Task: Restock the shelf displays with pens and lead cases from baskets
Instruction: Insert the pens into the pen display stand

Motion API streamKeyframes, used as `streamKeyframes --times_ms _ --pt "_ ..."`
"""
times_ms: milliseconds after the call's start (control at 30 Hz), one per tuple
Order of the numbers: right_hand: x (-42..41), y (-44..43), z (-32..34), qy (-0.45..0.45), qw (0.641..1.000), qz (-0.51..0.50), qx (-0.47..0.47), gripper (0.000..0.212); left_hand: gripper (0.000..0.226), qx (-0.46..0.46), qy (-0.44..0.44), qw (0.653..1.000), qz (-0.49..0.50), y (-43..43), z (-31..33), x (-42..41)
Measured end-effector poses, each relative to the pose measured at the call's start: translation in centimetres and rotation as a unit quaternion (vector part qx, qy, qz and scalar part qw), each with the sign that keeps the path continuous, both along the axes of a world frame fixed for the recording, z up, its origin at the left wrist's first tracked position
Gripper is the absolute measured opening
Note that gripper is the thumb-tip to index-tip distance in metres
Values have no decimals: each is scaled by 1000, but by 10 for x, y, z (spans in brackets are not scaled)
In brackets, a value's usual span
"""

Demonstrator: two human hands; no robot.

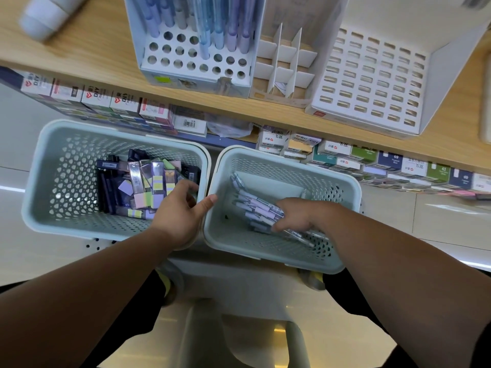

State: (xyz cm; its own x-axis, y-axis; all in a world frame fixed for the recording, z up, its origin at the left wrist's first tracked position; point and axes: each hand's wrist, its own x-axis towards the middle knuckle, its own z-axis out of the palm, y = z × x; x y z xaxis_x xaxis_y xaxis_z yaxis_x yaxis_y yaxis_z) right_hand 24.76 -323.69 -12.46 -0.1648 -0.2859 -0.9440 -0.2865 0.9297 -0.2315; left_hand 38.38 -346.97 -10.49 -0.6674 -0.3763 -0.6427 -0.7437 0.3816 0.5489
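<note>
- My left hand (180,213) reaches into the left basket (34,208), which sits at 9 o'clock in my view. The fingers are curled down at the basket's 3 o'clock end and the thumb sticks out over its rim. I cannot tell whether they hold anything.
- The lead cases (148,181) lie in a loose heap in that basket, just at 11 o'clock from my left fingertips. Some are dark, others clear with pink, yellow and green bands.
- My right hand (297,213) is down in the right basket (356,187), at 4 o'clock in my view. Its fingers are curled round a bunch of pens (255,205).
- Those pens are pale lilac and clear. They lie slanted across the basket floor, running from 10 o'clock to 4 o'clock under my hand.
- The two baskets stand side by side, rims nearly touching.
- On the wooden shelf (79,57) at 12 o'clock stands a pen display (196,59) with round holes. Blue and lilac pens fill its far rows, and the near holes are bare.
- At 3 o'clock from it sits a cardboard divider box (287,70), then a white slotted display (372,83).
- Small stock boxes (106,102) line the ledge beneath the shelf.
</note>
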Motion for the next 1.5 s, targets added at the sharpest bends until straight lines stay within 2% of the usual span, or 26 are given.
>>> streamKeyframes --times_ms 167,333,400,467,533,600,633,733,900,1000,1133,1200,1367,1500 --pt "-22 11 34 13 1000 22 13 79 53 -45 36 998 -10 -1 6 -1" --pt "-39 23 83 4 1000 -15 -4 85 36 -102 132 986 -28 2 25 -12" --pt "-40 26 104 -5 998 -52 -34 72 29 -80 151 985 -8 9 36 -19" --pt "-37 30 123 -45 988 -110 -101 39 28 -17 157 987 23 17 48 -27" --pt "-30 31 143 -68 969 -167 -168 16 30 129 147 978 71 27 68 -39" --pt "-23 29 163 -71 951 -209 -217 14 26 274 132 945 122 37 93 -51" --pt "-20 26 172 -73 941 -229 -240 14 23 308 137 932 130 40 106 -57" --pt "-9 20 203 -87 903 -293 -302 3 17 352 175 910 128 42 147 -71" --pt "4 15 252 -101 837 -377 -382 25 23 450 191 865 111 39 214 -70" --pt "13 6 281 -84 814 -384 -428 16 12 462 189 860 103 43 246 -60" --pt "23 -3 302 -49 795 -390 -463 15 14 440 214 858 157 56 268 -48" --pt "23 -7 302 -24 799 -377 -468 12 11 439 228 848 192 63 270 -47" --pt "11 -28 294 2 795 -398 -457 19 10 416 239 841 249 64 264 -63" --pt "1 -45 283 28 814 -389 -431 20 12 398 233 844 273 53 251 -74"
